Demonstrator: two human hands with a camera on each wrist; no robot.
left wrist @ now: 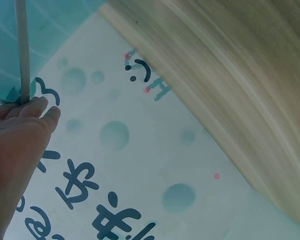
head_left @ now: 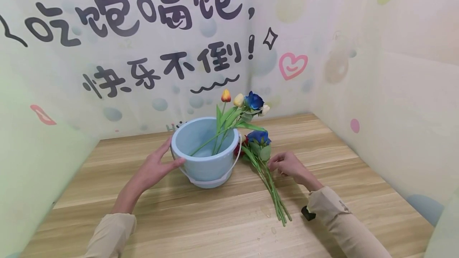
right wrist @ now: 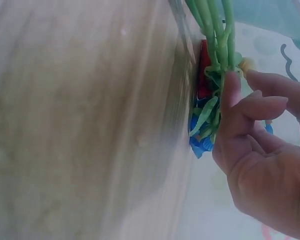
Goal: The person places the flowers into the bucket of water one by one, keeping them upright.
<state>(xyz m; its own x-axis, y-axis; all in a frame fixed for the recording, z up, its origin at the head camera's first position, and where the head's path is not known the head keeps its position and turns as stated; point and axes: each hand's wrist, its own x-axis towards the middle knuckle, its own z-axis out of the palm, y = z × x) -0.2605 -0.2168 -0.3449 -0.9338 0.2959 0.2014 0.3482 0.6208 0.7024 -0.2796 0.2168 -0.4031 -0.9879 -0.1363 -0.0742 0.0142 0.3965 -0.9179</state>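
A light blue bucket (head_left: pixel 206 174) stands upright on the wooden table, its white handle hanging down in front. Inside it lean several long-stemmed flowers: an orange tulip (head_left: pixel 226 95), pale ones and a blue rose (head_left: pixel 254 100). My left hand (head_left: pixel 155 170) spreads against the bucket's left side, thumb on the front rim; its fingertips (left wrist: pixel 37 105) are by the handle. To the bucket's right lies a bunch of flowers (head_left: pixel 267 176) with blue and red blooms. Beside its stems is my right hand (head_left: pixel 290 166), fingers loosely bent, fingertips at the stems; a firm grip is not visible.
The wooden table (head_left: pixel 215 230) meets a wall (head_left: pixel 143 110) with printed lettering behind and another wall (head_left: pixel 387 110) at the right. A few water drops (head_left: pixel 273 230) lie near the stem ends. A small black object (head_left: pixel 308 213) is at the right wrist.
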